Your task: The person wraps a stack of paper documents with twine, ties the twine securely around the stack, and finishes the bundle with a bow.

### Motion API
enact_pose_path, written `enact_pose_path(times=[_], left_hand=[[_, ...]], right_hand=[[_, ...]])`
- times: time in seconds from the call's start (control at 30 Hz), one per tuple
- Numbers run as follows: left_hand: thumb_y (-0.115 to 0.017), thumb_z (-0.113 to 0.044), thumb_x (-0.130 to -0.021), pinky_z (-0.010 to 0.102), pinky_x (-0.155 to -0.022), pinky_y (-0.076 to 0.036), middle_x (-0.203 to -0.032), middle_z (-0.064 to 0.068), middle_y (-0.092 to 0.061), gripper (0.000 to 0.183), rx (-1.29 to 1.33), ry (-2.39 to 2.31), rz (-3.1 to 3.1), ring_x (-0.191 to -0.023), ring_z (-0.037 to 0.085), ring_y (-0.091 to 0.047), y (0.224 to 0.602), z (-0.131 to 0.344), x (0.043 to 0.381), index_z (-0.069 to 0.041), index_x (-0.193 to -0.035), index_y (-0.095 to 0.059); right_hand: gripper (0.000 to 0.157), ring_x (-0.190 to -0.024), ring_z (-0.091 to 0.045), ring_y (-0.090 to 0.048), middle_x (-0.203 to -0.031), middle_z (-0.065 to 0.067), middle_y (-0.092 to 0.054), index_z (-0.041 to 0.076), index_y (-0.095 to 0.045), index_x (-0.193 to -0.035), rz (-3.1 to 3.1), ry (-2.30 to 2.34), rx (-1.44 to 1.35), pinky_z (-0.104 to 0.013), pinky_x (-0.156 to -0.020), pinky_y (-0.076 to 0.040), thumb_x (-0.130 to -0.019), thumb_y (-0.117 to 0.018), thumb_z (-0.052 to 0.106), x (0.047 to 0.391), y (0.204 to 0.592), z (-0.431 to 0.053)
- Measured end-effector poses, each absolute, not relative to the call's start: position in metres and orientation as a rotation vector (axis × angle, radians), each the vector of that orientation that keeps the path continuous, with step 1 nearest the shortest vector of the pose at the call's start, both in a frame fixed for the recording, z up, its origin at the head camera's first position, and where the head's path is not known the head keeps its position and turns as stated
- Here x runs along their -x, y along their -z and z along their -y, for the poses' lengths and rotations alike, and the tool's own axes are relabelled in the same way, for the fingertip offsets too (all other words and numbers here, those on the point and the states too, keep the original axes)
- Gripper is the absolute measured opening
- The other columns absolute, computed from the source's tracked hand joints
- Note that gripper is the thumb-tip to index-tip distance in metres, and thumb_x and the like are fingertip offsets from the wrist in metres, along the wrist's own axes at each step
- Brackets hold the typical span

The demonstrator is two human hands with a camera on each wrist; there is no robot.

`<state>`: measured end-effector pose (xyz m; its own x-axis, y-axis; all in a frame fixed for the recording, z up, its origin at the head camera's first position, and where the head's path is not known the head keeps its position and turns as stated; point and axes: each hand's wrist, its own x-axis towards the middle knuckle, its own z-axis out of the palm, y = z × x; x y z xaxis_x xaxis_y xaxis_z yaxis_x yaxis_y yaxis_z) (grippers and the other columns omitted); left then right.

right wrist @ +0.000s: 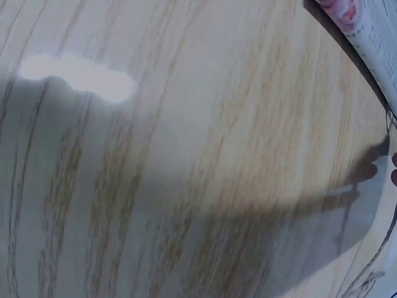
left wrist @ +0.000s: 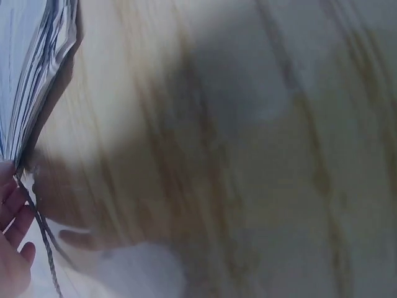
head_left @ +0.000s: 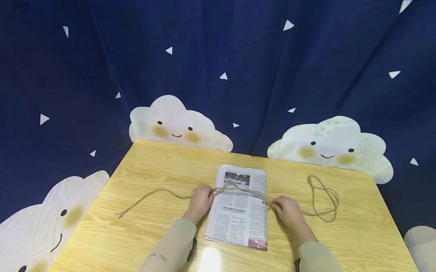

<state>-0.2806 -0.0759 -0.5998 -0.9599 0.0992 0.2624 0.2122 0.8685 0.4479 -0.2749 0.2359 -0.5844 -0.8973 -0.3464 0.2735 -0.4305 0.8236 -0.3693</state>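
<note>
A folded newspaper stack (head_left: 232,220) lies flat on the table, and a thin tan rope (head_left: 249,191) runs across its upper half in several loose strands. At the stack's left edge, my left hand (head_left: 200,200) holds the rope with bent fingers. The left wrist view shows the layered paper edge (left wrist: 53,74) right above those fingers, with the rope (left wrist: 51,257) trailing down past them. My right hand (head_left: 289,211) pinches the rope just off the stack's right edge. Only its fingertips (right wrist: 394,177) show in the right wrist view, beside the paper's corner (right wrist: 366,34).
One rope end (head_left: 122,214) stretches out to the left over the wooden table (head_left: 141,244). To the right, the remaining rope lies in a loose loop (head_left: 335,203). A dark blue curtain (head_left: 229,34) with clouds and triangles hangs behind the table's far edge.
</note>
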Motion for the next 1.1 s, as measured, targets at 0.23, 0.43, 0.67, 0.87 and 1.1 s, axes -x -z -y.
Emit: enact_pose_path(times=[0.23, 0.43, 0.67, 0.87, 1.1], left_hand=[[-0.063, -0.011, -0.085, 0.039, -0.078, -0.044, -0.076, 0.005, -0.058, 0.009, 0.24, 0.677, 2.765, -0.076, 0.024, -0.056, 0.598, 0.078, 0.278, -0.005, -0.078, -0.061], [-0.059, -0.006, -0.087, 0.035, -0.065, -0.049, -0.077, 0.009, -0.055, 0.007, 0.103, 0.695, 2.761, -0.074, 0.025, -0.056, 0.599, 0.092, 0.278, -0.002, -0.082, -0.058], [-0.057, -0.004, -0.089, 0.036, -0.065, -0.049, -0.078, 0.01, -0.055, 0.007, 0.057, 0.718, 2.768, -0.074, 0.026, -0.055, 0.598, 0.106, 0.276, 0.001, -0.084, -0.059], [-0.055, 0.001, -0.088, 0.035, -0.068, -0.05, -0.078, 0.01, -0.054, 0.007, 0.006, 0.753, 2.778, -0.078, 0.026, -0.054, 0.598, 0.11, 0.275, 0.002, -0.083, -0.06], [-0.056, 0.005, -0.082, 0.038, -0.066, -0.05, -0.076, 0.014, -0.054, 0.003, 0.047, 0.767, 2.698, -0.075, 0.03, -0.054, 0.603, 0.107, 0.277, 0.005, -0.081, -0.059]], right_hand=[[0.005, -0.079, -0.026, -0.062, -0.083, -0.007, -0.066, 0.004, -0.068, -0.085, 2.824, -0.632, -0.587, -0.043, -0.074, -0.051, -0.083, -0.066, 0.008, 0.275, 0.584, -0.237], [0.006, -0.08, -0.027, -0.062, -0.083, -0.007, -0.066, 0.003, -0.067, -0.085, 2.837, -0.639, -0.572, -0.043, -0.074, -0.051, -0.084, -0.064, 0.008, 0.274, 0.585, -0.242], [0.005, -0.082, -0.028, -0.063, -0.085, -0.009, -0.066, 0.004, -0.066, -0.085, 2.858, -0.642, -0.492, -0.044, -0.075, -0.051, -0.085, -0.063, 0.007, 0.274, 0.588, -0.25], [0.005, -0.081, -0.029, -0.063, -0.085, -0.01, -0.066, 0.004, -0.066, -0.086, 2.871, -0.659, -0.447, -0.044, -0.074, -0.051, -0.085, -0.063, 0.008, 0.274, 0.585, -0.253], [0.007, -0.082, -0.028, -0.063, -0.086, -0.01, -0.066, 0.004, -0.066, -0.087, 2.901, -0.685, -0.441, -0.044, -0.074, -0.051, -0.086, -0.062, 0.009, 0.271, 0.586, -0.254]])
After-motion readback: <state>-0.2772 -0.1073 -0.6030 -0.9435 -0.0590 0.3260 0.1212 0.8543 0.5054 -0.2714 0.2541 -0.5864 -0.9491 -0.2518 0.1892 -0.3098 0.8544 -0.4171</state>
